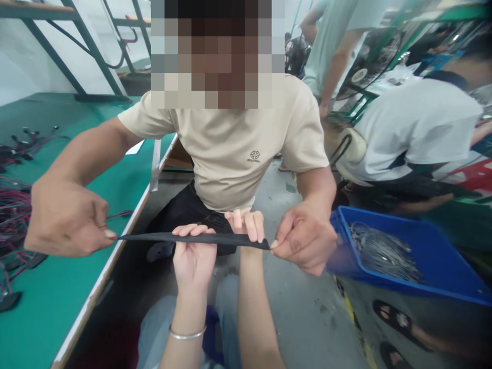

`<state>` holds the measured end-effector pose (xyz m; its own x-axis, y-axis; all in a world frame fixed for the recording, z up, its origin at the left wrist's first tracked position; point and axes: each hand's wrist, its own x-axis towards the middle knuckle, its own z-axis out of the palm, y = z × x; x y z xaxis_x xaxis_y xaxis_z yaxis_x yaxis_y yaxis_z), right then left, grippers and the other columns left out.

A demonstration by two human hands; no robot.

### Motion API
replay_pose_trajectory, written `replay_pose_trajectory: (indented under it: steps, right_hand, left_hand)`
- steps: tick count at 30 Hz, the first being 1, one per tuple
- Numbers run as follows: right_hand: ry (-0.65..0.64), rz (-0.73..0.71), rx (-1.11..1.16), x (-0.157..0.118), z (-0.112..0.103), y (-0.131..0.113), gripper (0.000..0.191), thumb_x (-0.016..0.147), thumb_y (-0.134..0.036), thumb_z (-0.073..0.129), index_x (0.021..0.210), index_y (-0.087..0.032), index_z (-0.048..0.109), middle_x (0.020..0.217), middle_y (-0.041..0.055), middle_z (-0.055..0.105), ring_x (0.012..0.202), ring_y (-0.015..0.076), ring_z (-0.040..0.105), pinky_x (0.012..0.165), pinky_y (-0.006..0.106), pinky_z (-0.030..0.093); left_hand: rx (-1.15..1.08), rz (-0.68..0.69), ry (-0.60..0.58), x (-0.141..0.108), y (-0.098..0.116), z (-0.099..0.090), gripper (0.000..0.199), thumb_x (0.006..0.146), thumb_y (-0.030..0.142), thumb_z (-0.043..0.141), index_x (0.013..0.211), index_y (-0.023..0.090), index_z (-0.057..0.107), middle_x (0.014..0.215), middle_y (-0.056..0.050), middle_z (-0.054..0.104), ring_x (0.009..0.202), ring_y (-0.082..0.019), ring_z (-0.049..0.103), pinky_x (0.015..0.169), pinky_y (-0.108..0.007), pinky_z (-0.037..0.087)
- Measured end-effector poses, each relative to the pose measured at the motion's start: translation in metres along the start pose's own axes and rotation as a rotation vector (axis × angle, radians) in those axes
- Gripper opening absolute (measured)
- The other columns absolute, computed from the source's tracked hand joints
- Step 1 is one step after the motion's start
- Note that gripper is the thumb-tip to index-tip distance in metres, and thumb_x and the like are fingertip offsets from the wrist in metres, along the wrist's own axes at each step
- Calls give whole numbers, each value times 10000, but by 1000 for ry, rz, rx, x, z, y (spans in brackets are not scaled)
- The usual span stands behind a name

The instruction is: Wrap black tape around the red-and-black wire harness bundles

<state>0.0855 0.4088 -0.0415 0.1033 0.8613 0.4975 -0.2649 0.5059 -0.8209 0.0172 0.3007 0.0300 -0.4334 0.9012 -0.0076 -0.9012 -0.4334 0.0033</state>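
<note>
A long, flat black strip [215, 239] is stretched level in front of me, with a bit of red at its left end. Its ends are pinched by a co-worker facing me: one hand [69, 220] at the left, the other hand [305, 238] at the right. Between these, my left hand [195, 259] holds the strip left of its middle, fingertips showing above it and palm below. Near the right end, my right hand [249, 225] has its fingers bent over the strip. My thumbs are partly hidden by it.
On the left, a green table [126, 200] with a pale edge bears bundles of red and black wires [17, 215]. A blue bin [442, 256] holding grey cables [384, 251] stands at the right. Another person in white [415, 123] bends over behind it.
</note>
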Motion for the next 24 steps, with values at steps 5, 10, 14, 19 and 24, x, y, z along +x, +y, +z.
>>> replay_pose_trajectory:
  steps: [5,10,14,19,24]
  right_hand:
    - [138,380,550,-43,-5,-37,269,566,-390,674,556,-211,473,520,-91,469,684,98,555,708,355,473]
    - [471,614,720,-65,0,-41,177,539,-193,678,653,-255,558,652,-92,572,700,93,554,758,354,441]
    - [522,599,655,-65,3,-44,149,572,-187,645,664,-240,539,677,-91,587,682,78,551,733,326,445]
    - [495,616,612,-67,1,-50,137,616,-177,618,711,-237,540,701,-82,590,642,61,534,657,264,449]
    - [466,607,567,-72,-2,-49,157,626,-179,604,764,-231,550,707,-61,588,610,67,521,601,253,445]
  left_hand:
    - [157,70,123,-3,8,-15,139,816,210,475,827,304,577,714,109,603,719,-42,553,788,-230,415]
    - [299,85,174,-11,22,-29,124,774,300,521,864,310,606,834,65,625,857,-89,554,852,-278,406]
    - [305,135,196,-7,32,-31,262,752,492,488,883,305,618,865,32,624,853,-116,553,813,-297,418]
    - [278,173,117,7,43,-31,220,700,473,561,872,347,617,867,63,608,785,-93,536,753,-275,418]
    - [216,174,31,16,52,-30,229,637,518,588,798,360,629,760,66,561,699,-83,496,702,-277,404]
